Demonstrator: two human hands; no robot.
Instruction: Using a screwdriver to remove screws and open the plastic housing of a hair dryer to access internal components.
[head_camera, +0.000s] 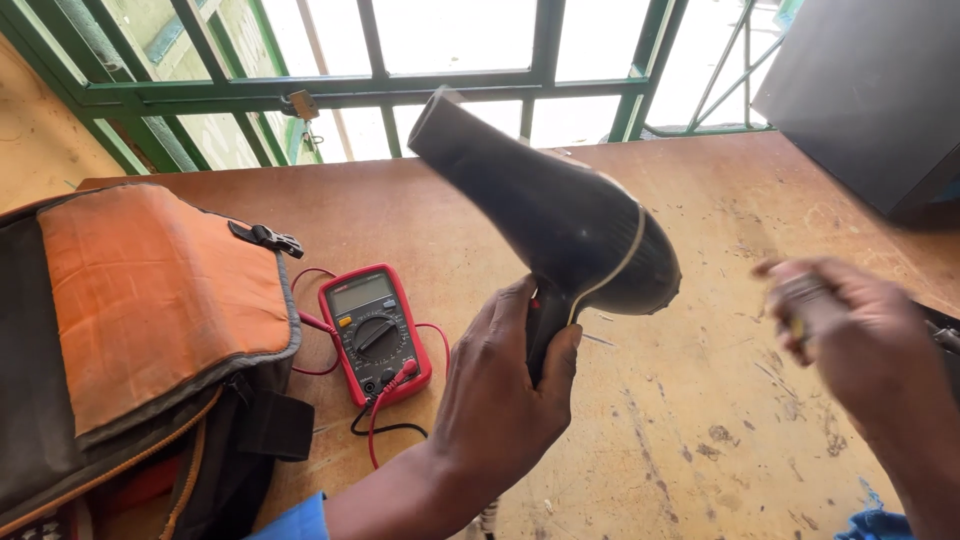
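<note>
A black plastic hair dryer with a long tapered nozzle (560, 215) is held above the middle of the worn wooden tabletop (720, 400), its handle clamped in the left hand (500, 390), nozzle tilted up toward the far edge. The shell is judged rigid, fairly light and smooth (somewhat slippery); the handle is the surest place to grip. The right hand (850, 340) is blurred near the right edge, closed on a small slender object not identifiable. A red digital multimeter with red and black leads (373, 330) lies left of centre; an orange and black fabric tool bag (150, 310) fills the left edge. A dark box (870, 90) occupies the far right corner.
</note>
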